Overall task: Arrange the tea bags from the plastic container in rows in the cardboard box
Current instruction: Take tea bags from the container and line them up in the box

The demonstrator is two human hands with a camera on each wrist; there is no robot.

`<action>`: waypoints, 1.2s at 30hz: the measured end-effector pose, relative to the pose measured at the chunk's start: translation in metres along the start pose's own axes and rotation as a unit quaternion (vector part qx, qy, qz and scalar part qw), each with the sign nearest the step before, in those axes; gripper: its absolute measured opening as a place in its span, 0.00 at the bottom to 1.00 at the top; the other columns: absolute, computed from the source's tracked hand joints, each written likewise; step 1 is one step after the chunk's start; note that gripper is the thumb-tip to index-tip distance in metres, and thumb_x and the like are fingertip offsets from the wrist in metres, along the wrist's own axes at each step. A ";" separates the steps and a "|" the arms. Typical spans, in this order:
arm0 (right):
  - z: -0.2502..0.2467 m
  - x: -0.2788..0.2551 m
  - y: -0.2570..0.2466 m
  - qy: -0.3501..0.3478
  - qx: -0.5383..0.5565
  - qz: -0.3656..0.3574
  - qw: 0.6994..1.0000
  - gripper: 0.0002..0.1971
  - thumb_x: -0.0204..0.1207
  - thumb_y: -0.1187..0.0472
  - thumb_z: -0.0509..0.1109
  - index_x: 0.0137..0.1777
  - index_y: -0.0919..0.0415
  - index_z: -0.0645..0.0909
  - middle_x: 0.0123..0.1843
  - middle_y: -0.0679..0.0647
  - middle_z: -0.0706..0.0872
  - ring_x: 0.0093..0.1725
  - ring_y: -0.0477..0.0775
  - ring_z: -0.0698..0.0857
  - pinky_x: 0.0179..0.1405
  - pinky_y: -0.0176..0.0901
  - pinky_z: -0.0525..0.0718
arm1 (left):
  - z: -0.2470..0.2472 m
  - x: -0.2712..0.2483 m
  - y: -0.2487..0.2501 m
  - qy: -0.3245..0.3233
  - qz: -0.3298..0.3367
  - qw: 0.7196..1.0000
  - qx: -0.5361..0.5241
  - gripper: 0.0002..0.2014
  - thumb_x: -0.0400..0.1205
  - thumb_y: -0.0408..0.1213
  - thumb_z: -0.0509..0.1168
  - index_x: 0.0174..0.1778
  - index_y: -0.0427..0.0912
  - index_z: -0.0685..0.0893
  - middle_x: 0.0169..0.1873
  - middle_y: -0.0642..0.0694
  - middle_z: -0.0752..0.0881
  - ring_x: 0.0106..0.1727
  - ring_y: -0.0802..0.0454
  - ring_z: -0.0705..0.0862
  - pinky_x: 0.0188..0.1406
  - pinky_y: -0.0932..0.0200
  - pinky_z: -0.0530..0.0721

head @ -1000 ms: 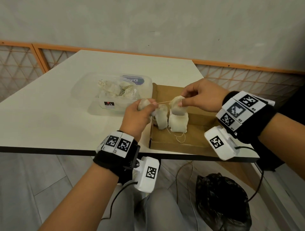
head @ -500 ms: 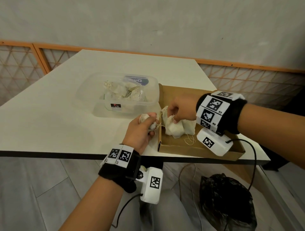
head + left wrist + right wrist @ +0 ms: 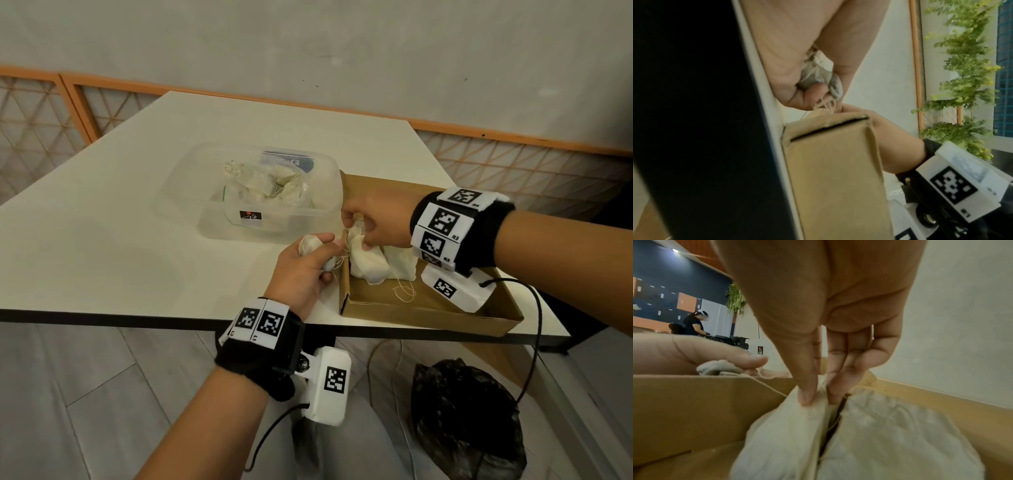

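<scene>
Tea bag (image 3: pixel 368 263) between right fingers (image 3: pixel 807 386)

My right wristband (image 3: pixel 445 222) carries black-and-white square codes with the small marks R2 and R3 beside them. My left wristband (image 3: pixel 262 322) has L1 and L2. The blue label (image 3: pixel 287 163) behind the container (image 3: pixel 191 192) ends in a G; the rest is blurred.

The box (image 3: pixel 428 310) has free floor in front of the bags (image 3: pixel 370 265); the container (image 3: pixel 205 192) blocks its left-far corner.
</scene>
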State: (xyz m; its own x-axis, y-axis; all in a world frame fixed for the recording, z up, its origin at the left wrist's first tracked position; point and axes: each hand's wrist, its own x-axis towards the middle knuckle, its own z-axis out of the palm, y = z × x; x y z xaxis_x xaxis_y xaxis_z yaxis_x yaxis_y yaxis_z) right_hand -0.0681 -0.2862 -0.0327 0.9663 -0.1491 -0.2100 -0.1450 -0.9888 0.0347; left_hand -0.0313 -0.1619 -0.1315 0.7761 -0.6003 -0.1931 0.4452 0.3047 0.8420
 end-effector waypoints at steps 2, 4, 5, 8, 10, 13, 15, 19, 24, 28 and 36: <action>-0.001 -0.001 0.000 0.004 -0.007 -0.006 1.000 0.15 0.72 0.64 0.73 0.58 0.59 0.77 0.33 0.41 0.69 0.41 0.49 0.73 0.30 0.32 0.66 | 0.000 0.000 0.001 -0.003 -0.005 1.000 -0.015 0.05 0.78 0.27 0.68 0.45 0.40 0.82 0.29 0.47 0.82 0.26 0.59 0.78 0.20 0.69 0.72; 0.000 -0.003 0.001 0.010 -0.008 -0.006 1.000 0.13 0.72 0.63 0.73 0.56 0.61 0.78 0.32 0.41 0.71 0.39 0.48 0.73 0.30 0.31 0.66 | 0.000 0.000 0.001 -0.005 -0.006 1.000 -0.017 0.05 0.78 0.27 0.68 0.45 0.40 0.82 0.30 0.46 0.81 0.26 0.59 0.77 0.20 0.69 0.71; 0.000 -0.003 0.001 0.011 -0.006 -0.003 1.000 0.12 0.72 0.63 0.73 0.55 0.61 0.79 0.32 0.42 0.71 0.39 0.48 0.73 0.30 0.30 0.66 | -0.001 0.000 0.000 -0.004 -0.006 1.000 -0.018 0.05 0.78 0.27 0.68 0.45 0.40 0.82 0.30 0.46 0.81 0.26 0.59 0.77 0.20 0.69 0.71; 0.002 -0.003 0.002 0.001 -0.005 0.010 1.000 0.13 0.72 0.62 0.74 0.55 0.61 0.80 0.32 0.41 0.71 0.41 0.48 0.74 0.30 0.28 0.65 | -0.001 0.000 0.000 -0.007 -0.006 1.000 -0.018 0.05 0.78 0.27 0.68 0.44 0.40 0.82 0.29 0.47 0.81 0.25 0.60 0.77 0.20 0.69 0.72; 0.004 -0.002 0.002 -0.006 -0.007 0.017 1.000 0.13 0.72 0.62 0.74 0.56 0.62 0.81 0.34 0.43 0.74 0.43 0.49 0.76 0.31 0.27 0.65 | -0.001 0.000 0.000 -0.010 -0.005 1.000 -0.018 0.05 0.78 0.27 0.68 0.44 0.41 0.82 0.29 0.47 0.81 0.25 0.60 0.77 0.20 0.69 0.72; 0.004 -0.002 0.003 0.001 0.010 0.026 1.000 0.10 0.73 0.63 0.73 0.53 0.63 0.83 0.44 0.52 0.84 0.44 0.51 0.79 0.32 0.27 0.66 | -0.001 -0.001 0.000 -0.011 -0.004 1.000 -0.019 0.05 0.78 0.27 0.68 0.44 0.41 0.82 0.27 0.48 0.81 0.24 0.61 0.78 0.20 0.69 0.72; 0.000 -0.005 0.004 0.014 0.043 0.040 0.998 0.09 0.72 0.63 0.73 0.51 0.62 0.84 0.42 0.49 0.85 0.43 0.48 0.78 0.31 0.26 0.67 | -0.002 -0.001 0.000 -0.011 -0.003 1.000 -0.016 0.05 0.78 0.27 0.68 0.44 0.41 0.82 0.27 0.49 0.82 0.24 0.61 0.78 0.20 0.69 0.72; -0.004 -0.012 0.009 0.046 0.137 0.079 0.986 0.11 0.70 0.61 0.76 0.51 0.56 0.82 0.36 0.47 0.85 0.42 0.49 0.83 0.43 0.38 0.79 | -0.001 -0.001 0.000 -0.008 -0.001 1.000 -0.014 0.04 0.78 0.28 0.68 0.44 0.41 0.82 0.25 0.50 0.83 0.24 0.61 0.78 0.20 0.69 0.72; 0.003 -0.017 0.023 0.060 0.270 0.096 0.956 0.24 0.68 0.67 0.76 0.62 0.53 0.74 0.35 0.54 0.89 0.37 0.50 0.87 0.43 0.40 0.82 | 0.000 -0.004 0.001 -0.005 -0.001 1.000 -0.006 0.04 0.78 0.28 0.68 0.44 0.41 0.82 0.28 0.48 0.80 0.24 0.61 0.77 0.20 0.69 0.72; 0.004 -0.026 0.034 0.079 0.366 0.090 0.923 0.25 0.69 0.72 0.74 0.62 0.52 0.73 0.33 0.52 0.88 0.28 0.43 0.86 0.29 0.26 0.79 | 0.000 -0.004 0.002 -0.007 -0.004 1.000 -0.001 0.05 0.78 0.28 0.69 0.45 0.41 0.82 0.30 0.47 0.80 0.25 0.60 0.77 0.21 0.69 0.73; 0.013 -0.026 0.035 0.097 0.330 0.091 0.934 0.03 0.71 0.65 0.75 0.43 0.58 0.86 0.23 0.41 0.87 0.29 0.38 0.86 0.35 0.23 0.78 | 0.000 -0.005 0.001 -0.003 0.004 1.000 -0.002 0.04 0.78 0.28 0.69 0.44 0.41 0.82 0.28 0.48 0.80 0.26 0.60 0.77 0.20 0.69 0.73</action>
State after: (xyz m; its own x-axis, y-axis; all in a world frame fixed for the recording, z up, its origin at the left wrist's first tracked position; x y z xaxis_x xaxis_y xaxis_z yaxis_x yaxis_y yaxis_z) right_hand -0.1009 -0.3168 -0.0384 0.9237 -0.3756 -0.0756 -0.3488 -0.7427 -0.5716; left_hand -0.0346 -0.1589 -0.1292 0.7764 -0.6030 -0.1834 0.4414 0.3125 0.8411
